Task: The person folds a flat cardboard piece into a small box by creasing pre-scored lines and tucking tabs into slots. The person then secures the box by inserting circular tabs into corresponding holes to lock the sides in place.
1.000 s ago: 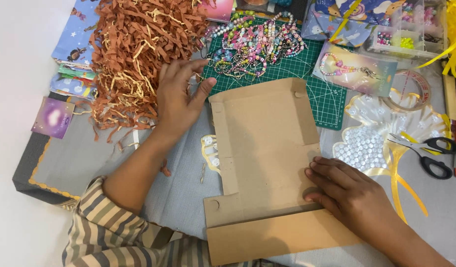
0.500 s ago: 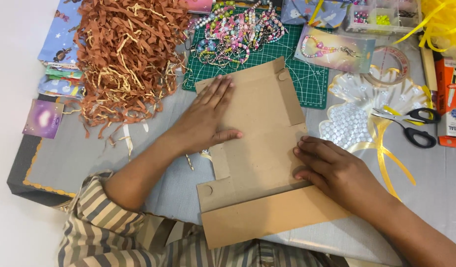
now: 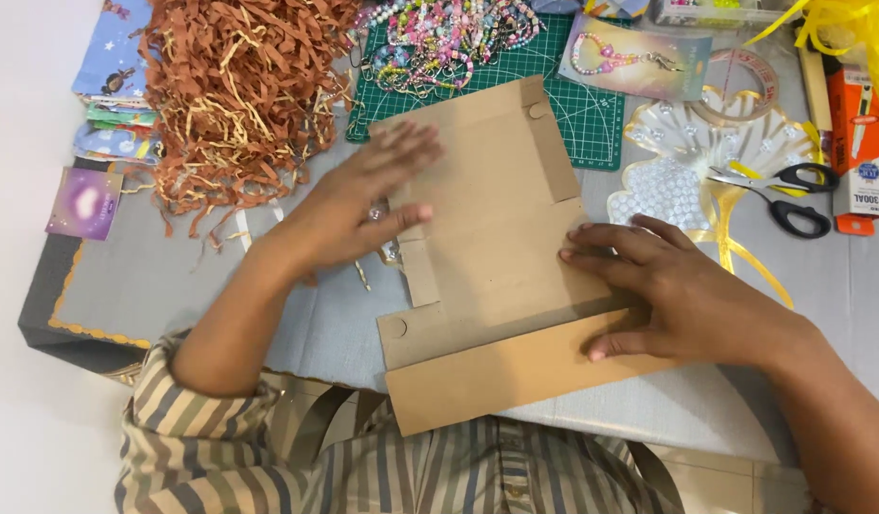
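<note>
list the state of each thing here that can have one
cardboard box: unfolded, lying flat on the table
left hand: flat, palm down on the box's left side
right hand: pressing the box's right edge
scissors: closed, lying flat
shredded paper: loose heap
beads: tangled pile on the green mat
tape roll: lying flat

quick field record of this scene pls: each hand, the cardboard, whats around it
left hand: flat, palm down on the cardboard's left edge
right hand: fingers pressing its right side
cardboard: flat brown box blank, lying on grey table
behind: green cutting mat, beads
left: shredded brown paper
right: black scissors, yellow ribbon
</note>
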